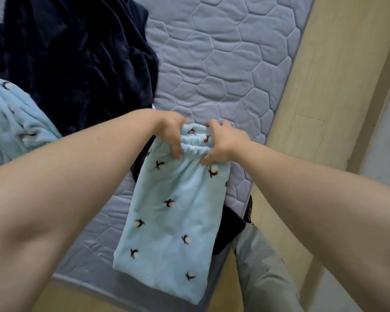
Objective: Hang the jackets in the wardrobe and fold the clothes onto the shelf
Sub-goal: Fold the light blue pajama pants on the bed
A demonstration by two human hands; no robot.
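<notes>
Folding step: left hand [170, 134] and right hand [223, 143] each pinch the elastic waistband of the pale-blue fleece trousers [171, 212], centre frame over the grey quilted mattress [223, 64]. Next, probably another fold, edges aligned.

There are no words, numbers, labels or signs to read here. The light blue cloth [169, 212] has only small dark bird-like shapes on it, not letters. The grey mattress [230, 64] has only stitched six-sided shapes.
</notes>
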